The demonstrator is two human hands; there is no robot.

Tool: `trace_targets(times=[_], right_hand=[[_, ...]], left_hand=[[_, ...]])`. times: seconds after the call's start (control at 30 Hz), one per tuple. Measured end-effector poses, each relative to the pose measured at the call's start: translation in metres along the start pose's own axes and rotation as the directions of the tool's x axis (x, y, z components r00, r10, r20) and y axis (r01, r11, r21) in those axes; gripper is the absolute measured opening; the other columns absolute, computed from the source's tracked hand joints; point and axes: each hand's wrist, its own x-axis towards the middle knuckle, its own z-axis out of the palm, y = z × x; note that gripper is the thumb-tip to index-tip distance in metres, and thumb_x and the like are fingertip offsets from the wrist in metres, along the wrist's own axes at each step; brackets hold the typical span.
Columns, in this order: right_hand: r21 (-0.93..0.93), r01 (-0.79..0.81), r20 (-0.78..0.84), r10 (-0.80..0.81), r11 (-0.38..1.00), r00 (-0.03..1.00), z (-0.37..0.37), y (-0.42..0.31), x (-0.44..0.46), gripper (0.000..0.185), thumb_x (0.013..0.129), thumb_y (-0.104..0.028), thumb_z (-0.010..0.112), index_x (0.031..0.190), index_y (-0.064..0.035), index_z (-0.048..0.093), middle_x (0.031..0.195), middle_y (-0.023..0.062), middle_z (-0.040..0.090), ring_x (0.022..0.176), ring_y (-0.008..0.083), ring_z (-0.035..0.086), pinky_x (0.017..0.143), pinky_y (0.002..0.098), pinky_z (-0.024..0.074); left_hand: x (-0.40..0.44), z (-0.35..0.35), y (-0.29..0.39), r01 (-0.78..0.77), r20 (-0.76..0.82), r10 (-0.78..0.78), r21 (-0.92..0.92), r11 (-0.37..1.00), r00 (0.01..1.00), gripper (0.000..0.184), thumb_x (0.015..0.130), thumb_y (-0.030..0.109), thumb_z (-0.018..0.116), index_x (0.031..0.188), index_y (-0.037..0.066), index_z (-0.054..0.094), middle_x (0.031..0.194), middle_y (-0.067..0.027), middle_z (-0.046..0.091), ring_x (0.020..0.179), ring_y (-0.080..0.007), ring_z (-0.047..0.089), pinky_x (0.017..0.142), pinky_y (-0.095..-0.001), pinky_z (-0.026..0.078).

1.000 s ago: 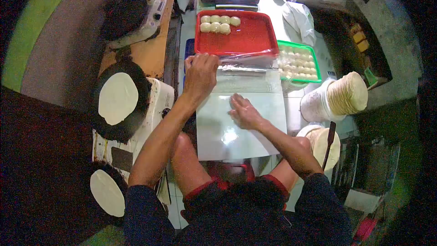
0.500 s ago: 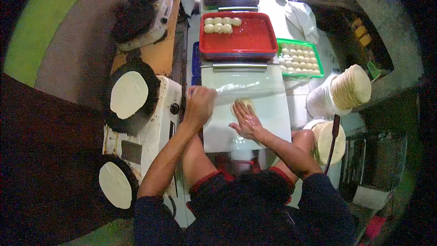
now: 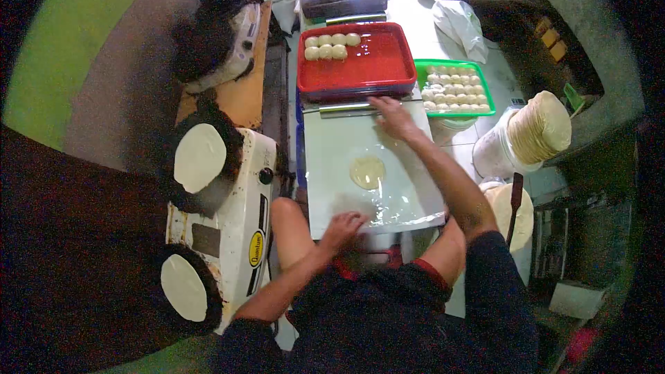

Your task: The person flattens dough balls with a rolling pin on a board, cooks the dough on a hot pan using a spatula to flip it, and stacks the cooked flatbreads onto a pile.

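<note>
A flattened round of dough [image 3: 367,172] lies in the middle of the glossy white board [image 3: 332,145]. My right hand [image 3: 396,119] reaches to the back of the board, fingers stretched out beside the metal bar [image 3: 350,109]. Down at the front edge is my left hand [image 3: 341,231], its fingers curled in and partly blurred. Whether it grips the edge of a clear sheet there cannot be made out. Light glints off the board's front, where a wrinkled, see-through edge [image 3: 415,221] shows.
Behind the board, a red tray [image 3: 377,62] holds several dough balls; a green tray [image 3: 454,112] holds more. To the left, thin dough rounds [image 3: 200,158] lie on dark griddles of a white stove [image 3: 242,235]. Stacked flatbreads [image 3: 540,128] and a dark spatula [image 3: 515,201] are right.
My right hand has lifted off the dough and moved back to the metal bar. My left hand has come from the board's left side toward me at its front edge. The dough looks flat.
</note>
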Motion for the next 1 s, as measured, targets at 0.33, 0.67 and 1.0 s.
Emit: trace_targets(times=[0.33,0.67,1.0], right_hand=[[-0.313,0.040,-0.154,-0.093,0.949,0.984,0.072,-0.116,-0.109,0.070,0.086,-0.037,0.071,0.148,-0.0268,0.042,0.118,0.0153,0.059,0.108,0.0317,0.058,0.093,0.0512,0.0432],[-0.212,-0.083,-0.284,0.020,0.974,0.959,0.077,-0.120,-0.099,0.061,0.088,-0.032,0.069,0.144,-0.0290,0.046,0.126,0.0120,0.056,0.116,0.0308,0.053,0.104,0.0544,0.0325],[-0.114,-0.186,-0.424,0.121,0.976,0.897,0.079,-0.119,-0.078,0.048,0.092,-0.026,0.061,0.138,-0.0234,0.052,0.148,0.0157,0.042,0.143,0.0375,0.031,0.118,0.0649,0.0120]], left_hand=[[0.010,0.046,0.006,0.125,-0.028,-0.126,-0.019,0.992,0.992,0.020,0.075,0.004,0.059,0.095,0.003,0.059,0.092,-0.0166,0.062,0.094,-0.0369,0.060,0.081,-0.0467,0.050],[0.012,0.034,0.004,0.060,-0.116,-0.082,-0.176,0.983,0.990,0.015,0.068,-0.004,0.058,0.082,0.002,0.054,0.086,-0.0197,0.056,0.084,-0.0422,0.057,0.074,-0.0510,0.047],[0.014,0.028,0.004,0.056,-0.079,-0.068,-0.136,0.989,0.995,0.011,0.072,-0.004,0.055,0.081,0.003,0.057,0.081,-0.0182,0.057,0.084,-0.0398,0.058,0.071,-0.0508,0.046]])
